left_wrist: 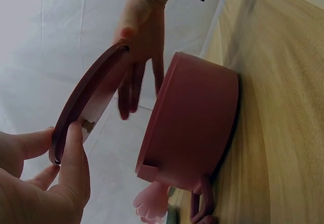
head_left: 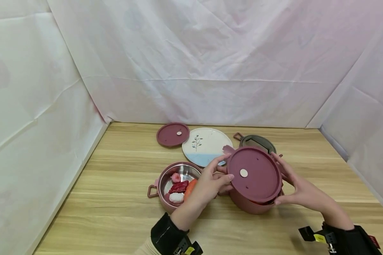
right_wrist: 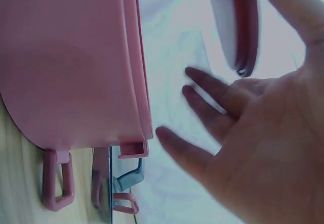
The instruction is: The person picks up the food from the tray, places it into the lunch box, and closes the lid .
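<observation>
A round mauve lid point(head_left: 258, 170) with a white knob is tilted above a deep mauve pot point(head_left: 249, 205), apart from its rim in the left wrist view point(left_wrist: 195, 118). My left hand point(head_left: 212, 180) pinches the lid's left edge between thumb and fingers. At the lid's right side, my right hand point(head_left: 301, 189) is spread, its thumb near the lid's edge; its other fingers point(right_wrist: 185, 150) reach out loosely beside the pot's rim. Most of the pot's inside is hidden under the lid.
Left of the pot stands a smaller steel-lined pot point(head_left: 153, 191) with several food pieces, partly behind my left forearm. Farther back lie a small mauve lid point(head_left: 169, 136), a white and blue plate point(head_left: 205, 141) and a dark pan point(head_left: 258, 141). A pink scalloped piece point(head_left: 228, 149) shows behind the lid.
</observation>
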The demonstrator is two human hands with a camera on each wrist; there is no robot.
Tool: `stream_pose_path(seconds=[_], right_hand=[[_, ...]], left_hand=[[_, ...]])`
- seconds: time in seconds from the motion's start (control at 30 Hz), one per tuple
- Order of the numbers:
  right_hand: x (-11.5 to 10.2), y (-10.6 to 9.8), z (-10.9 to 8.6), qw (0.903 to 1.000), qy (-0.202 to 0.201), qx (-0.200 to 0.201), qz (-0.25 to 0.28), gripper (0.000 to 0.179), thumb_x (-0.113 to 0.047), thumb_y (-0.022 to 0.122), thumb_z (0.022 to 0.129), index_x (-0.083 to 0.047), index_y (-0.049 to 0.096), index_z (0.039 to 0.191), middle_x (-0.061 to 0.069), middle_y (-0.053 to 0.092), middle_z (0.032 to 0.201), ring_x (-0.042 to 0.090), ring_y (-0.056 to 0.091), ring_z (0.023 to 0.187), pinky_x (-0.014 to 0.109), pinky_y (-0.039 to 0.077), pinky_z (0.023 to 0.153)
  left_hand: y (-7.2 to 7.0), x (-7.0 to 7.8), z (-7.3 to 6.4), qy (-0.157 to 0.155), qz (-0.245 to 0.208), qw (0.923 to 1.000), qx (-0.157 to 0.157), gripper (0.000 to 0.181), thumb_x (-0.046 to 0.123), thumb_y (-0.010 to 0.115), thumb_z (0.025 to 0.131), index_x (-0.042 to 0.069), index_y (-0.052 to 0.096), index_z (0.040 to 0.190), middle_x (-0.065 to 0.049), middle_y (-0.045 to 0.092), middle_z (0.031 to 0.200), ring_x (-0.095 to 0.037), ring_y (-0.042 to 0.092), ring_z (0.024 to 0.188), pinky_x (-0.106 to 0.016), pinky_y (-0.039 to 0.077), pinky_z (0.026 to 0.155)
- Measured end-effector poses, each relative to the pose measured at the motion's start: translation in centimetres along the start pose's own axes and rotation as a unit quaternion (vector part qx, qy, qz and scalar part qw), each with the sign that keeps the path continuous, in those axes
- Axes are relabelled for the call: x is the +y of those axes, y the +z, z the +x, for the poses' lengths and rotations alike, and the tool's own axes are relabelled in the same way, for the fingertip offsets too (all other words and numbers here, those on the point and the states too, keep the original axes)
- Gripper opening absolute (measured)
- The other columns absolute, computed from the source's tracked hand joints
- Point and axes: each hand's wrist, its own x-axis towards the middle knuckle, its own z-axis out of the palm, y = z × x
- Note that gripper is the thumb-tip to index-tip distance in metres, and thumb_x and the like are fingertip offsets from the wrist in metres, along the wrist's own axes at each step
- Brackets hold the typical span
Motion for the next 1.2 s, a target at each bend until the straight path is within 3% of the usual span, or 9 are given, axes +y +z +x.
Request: stream_pose_path(seconds=[0.2,0.27,0.33,0.4,0.5,0.6,0.83,1.0,1.2], right_hand=[[0.6,-0.2,-0.2,0.9988,-0.030,0.035,0.016,0.119,0.010,0.084,0.066,-0.009,0.014,0.161,0.006,0.025,0.166,-0.011,0.036,0.138,0.003,0.034,0.104],[0.8,-0.1,-0.4,0.9989,-0.022,0.042,0.006,0.118,0.008,0.085,0.066,-0.009,0.016,0.160,0.004,0.028,0.165,-0.012,0.036,0.138,0.002,0.033,0.103],[1.1,0.1,-0.6,0.9988,-0.011,0.048,-0.003,0.116,0.006,0.085,0.066,-0.010,0.018,0.160,0.001,0.031,0.164,-0.014,0.036,0.137,0.001,0.032,0.103],[1.4,0.3,-0.9,0.9986,0.000,0.052,-0.010,0.115,0.004,0.086,0.067,-0.012,0.020,0.160,-0.004,0.032,0.163,-0.015,0.035,0.137,0.000,0.031,0.103],[1.8,0.7,-1.4,0.9985,0.005,0.052,-0.015,0.113,0.002,0.086,0.068,-0.011,0.022,0.159,-0.009,0.034,0.162,-0.016,0.034,0.137,-0.001,0.030,0.103],[2.0,0.9,-1.7,0.9984,0.007,0.052,-0.020,0.111,0.000,0.086,0.069,-0.010,0.023,0.159,-0.010,0.034,0.161,-0.018,0.032,0.137,-0.002,0.029,0.102],[2.5,1.3,-1.8,0.9978,0.018,0.040,-0.050,0.108,-0.006,0.086,0.072,-0.015,0.023,0.159,-0.005,0.034,0.162,-0.020,0.029,0.136,-0.004,0.024,0.101],[2.8,1.3,-2.0,0.9953,0.031,0.049,-0.078,0.107,-0.011,0.087,0.072,-0.019,0.025,0.159,-0.005,0.035,0.161,-0.022,0.026,0.134,-0.004,0.022,0.098],[2.9,1.3,-2.1,0.9948,0.045,0.036,-0.084,0.103,-0.014,0.085,0.076,-0.020,0.025,0.159,0.007,0.033,0.163,-0.022,0.021,0.138,-0.004,0.019,0.098]], left_hand=[[0.5,-0.8,0.3,-0.003,-0.002,1.0000,0.004,0.057,0.000,0.062,0.095,0.018,0.048,0.148,-0.013,0.058,0.109,-0.009,0.066,0.087,-0.031,0.063,0.079],[0.7,-1.1,0.4,-0.001,0.024,0.9997,-0.001,0.057,0.003,0.062,0.096,0.017,0.046,0.150,-0.016,0.056,0.116,-0.012,0.066,0.093,-0.032,0.063,0.080],[0.7,-1.4,0.3,0.012,0.100,0.9949,-0.004,0.059,0.011,0.065,0.096,0.016,0.044,0.151,-0.017,0.053,0.125,-0.017,0.066,0.100,-0.032,0.062,0.084],[0.8,-1.6,0.2,0.029,0.196,0.9803,-0.004,0.067,0.021,0.071,0.093,0.016,0.041,0.153,-0.016,0.048,0.139,-0.022,0.062,0.113,-0.036,0.059,0.093],[1.0,-2.1,0.2,0.049,0.327,0.9438,-0.008,0.087,0.034,0.080,0.084,0.016,0.034,0.156,-0.009,0.034,0.159,-0.029,0.045,0.139,-0.046,0.044,0.113],[1.4,-2.7,0.4,0.043,0.365,0.9295,-0.027,0.104,0.037,0.084,0.079,0.013,0.023,0.160,-0.005,0.020,0.167,-0.030,0.021,0.154,-0.054,0.027,0.123],[2.1,-3.9,1.0,0.021,0.355,0.9339,-0.035,0.114,0.030,0.087,0.077,0.016,0.012,0.161,-0.005,0.027,0.165,-0.023,0.032,0.150,-0.046,0.033,0.122],[2.3,-4.2,1.4,0.011,0.370,0.9283,-0.031,0.112,0.032,0.087,0.077,0.017,0.013,0.161,-0.002,0.031,0.163,-0.021,0.035,0.149,-0.043,0.035,0.121],[2.5,-4.4,1.6,0.004,0.382,0.9236,-0.032,0.113,0.033,0.086,0.078,0.015,0.012,0.161,-0.004,0.027,0.165,-0.020,0.032,0.150,-0.042,0.034,0.121]])
